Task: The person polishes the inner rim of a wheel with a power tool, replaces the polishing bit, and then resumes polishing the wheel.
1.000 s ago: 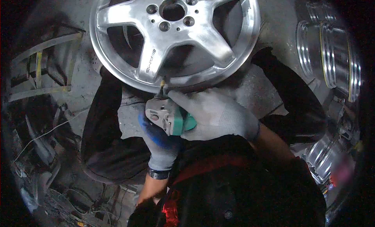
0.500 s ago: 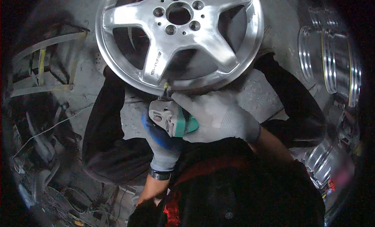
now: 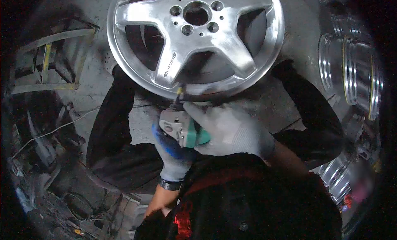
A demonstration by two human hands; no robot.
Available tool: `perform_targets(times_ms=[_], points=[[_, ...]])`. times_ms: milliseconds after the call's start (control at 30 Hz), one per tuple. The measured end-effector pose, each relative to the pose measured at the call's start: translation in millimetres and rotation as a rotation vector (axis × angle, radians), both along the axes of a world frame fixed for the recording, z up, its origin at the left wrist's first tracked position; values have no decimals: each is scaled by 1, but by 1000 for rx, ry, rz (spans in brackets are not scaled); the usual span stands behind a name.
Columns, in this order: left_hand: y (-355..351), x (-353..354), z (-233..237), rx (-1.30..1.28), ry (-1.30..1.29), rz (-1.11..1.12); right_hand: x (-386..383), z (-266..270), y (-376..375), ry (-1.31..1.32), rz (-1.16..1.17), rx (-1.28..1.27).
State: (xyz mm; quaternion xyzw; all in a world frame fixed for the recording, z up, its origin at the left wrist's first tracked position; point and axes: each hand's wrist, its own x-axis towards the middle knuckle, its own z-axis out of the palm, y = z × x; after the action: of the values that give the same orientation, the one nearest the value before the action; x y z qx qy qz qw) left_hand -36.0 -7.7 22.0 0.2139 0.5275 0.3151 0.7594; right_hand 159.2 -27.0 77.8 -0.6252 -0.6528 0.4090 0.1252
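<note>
A polished five-spoke alloy wheel (image 3: 223,38) with AMG lettering on one spoke lies face up in front of me. Both my gloved hands are closed around a grey and green angle grinder (image 3: 177,126) fitted with a thin shaft. The small bit (image 3: 181,89) on that shaft overlaps the near rim, just right of the lettered spoke's end. My left hand (image 3: 170,151), in a grey glove with a blue palm, supports the grinder from the left and below. My right hand (image 3: 229,130), in a pale glove, wraps its green body, forefinger stretched along the grinder's head.
My bent legs flank the wheel. At the right stand several shiny wheel rims (image 3: 349,70), with another rim (image 3: 338,178) lower down. A taped frame-like panel (image 3: 47,60) lies at the left. A thin pale cable (image 3: 62,130) crosses the floor there, near dark clutter.
The wheel appears slightly further right in view. The grinder and both hands have shifted a little right and down, still gripping, with the bit still over the near rim.
</note>
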Motion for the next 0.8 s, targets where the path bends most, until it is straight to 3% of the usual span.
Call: perform_targets(times_ms=[33,67,100,167,267,400,500,567,667,800], points=[[6,-2,8,-171,-138,116,-3,-4,0,-3,21,28],[7,-10,4,-170,-334,96,-9,-9,-3,-60,25,157],[3,-11,0,-169,-338,99,-7,-7,-4,-63,29,158],[-4,-11,-7,-201,-200,142,-2,7,-1,-28,60,-131],[-11,-7,-20,-120,-147,17,-1,-2,-17,-66,-14,86],[-12,-6,-12,-31,-71,-3,-5,10,-10,-84,17,2],[-5,-13,-3,-95,-87,130,-16,4,-4,-40,56,-31],[-5,-19,-6,-1,-62,105,-24,-6,-8,-71,23,206],[-8,-13,-2,-50,-53,109,-22,6,-10,-128,43,-2],[-26,-20,-32,8,-25,74,-20,4,-22,-114,-2,96]])
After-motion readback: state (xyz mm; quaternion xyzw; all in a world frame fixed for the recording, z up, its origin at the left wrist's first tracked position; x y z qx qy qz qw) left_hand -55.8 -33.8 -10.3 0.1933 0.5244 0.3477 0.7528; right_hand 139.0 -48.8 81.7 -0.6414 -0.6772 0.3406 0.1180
